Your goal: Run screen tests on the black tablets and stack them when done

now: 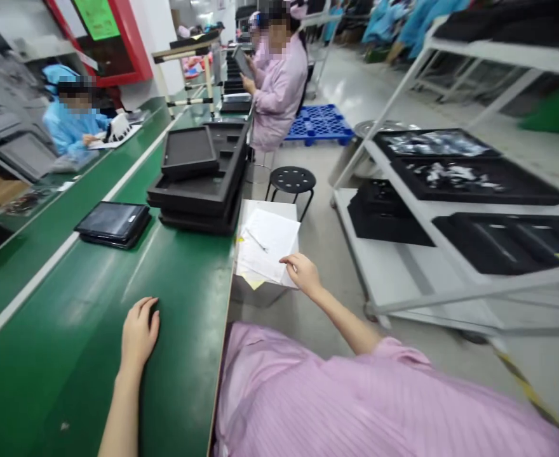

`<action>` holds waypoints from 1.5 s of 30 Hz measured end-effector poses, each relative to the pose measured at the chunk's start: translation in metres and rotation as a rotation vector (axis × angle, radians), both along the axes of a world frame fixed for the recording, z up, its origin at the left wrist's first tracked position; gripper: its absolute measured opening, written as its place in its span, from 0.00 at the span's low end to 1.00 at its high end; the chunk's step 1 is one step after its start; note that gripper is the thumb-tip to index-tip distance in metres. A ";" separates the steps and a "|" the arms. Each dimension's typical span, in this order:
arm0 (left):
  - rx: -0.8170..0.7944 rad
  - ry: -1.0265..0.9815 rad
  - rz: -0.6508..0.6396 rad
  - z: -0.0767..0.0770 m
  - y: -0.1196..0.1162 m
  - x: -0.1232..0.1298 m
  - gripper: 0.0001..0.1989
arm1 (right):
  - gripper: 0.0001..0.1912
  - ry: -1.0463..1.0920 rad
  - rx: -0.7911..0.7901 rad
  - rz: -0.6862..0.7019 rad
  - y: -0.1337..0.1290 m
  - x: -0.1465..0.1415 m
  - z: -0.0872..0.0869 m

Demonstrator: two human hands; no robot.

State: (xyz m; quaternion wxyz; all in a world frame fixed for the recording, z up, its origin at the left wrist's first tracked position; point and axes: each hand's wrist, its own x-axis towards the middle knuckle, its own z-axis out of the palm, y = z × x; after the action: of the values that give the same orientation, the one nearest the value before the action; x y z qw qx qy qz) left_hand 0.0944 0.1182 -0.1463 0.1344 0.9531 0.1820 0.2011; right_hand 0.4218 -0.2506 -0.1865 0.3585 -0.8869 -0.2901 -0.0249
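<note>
My left hand [139, 333] lies on the green worktable [184, 324], its fingers loosely stretched and nothing in them. To the right of the table edge, my right hand [302, 271] is over the right edge of some white paper sheets [270, 231]. Its fingers are partly bent and apart, with no held thing visible; whether the fingertips touch the paper I cannot tell. A thin pen [258, 241] lies on the sheets, left of my right fingertips. Farther up the table is a small stack of dark tablet-like devices [112, 223], beyond my left hand.
Stacked black trays [196, 190] stand along the table's right edge. A white box [270, 206] carries the papers, with a black stool [293, 180] behind it. At right stands a white rack cart [384, 266] with black trays. Co-workers in pink [282, 89] and blue [72, 130] sit farther along.
</note>
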 end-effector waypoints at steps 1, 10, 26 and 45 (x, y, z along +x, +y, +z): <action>0.007 -0.003 0.002 -0.002 0.003 -0.003 0.17 | 0.16 0.019 -0.019 -0.048 0.000 0.011 -0.001; 0.021 0.053 0.099 -0.006 -0.011 -0.014 0.19 | 0.09 0.217 -0.124 0.061 0.110 0.100 -0.022; -0.362 0.034 0.064 0.015 -0.102 0.019 0.23 | 0.27 0.607 0.438 0.225 0.031 0.144 -0.031; -0.073 0.165 0.094 -0.009 -0.146 0.047 0.24 | 0.20 0.584 0.160 0.546 0.091 0.117 -0.062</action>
State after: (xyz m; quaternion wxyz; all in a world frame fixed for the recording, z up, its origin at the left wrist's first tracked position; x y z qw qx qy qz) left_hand 0.1414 -0.0281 -0.1549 0.1442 0.9513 0.2440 0.1211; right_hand 0.5386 -0.1599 -0.2490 0.4873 -0.7164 -0.3979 0.3016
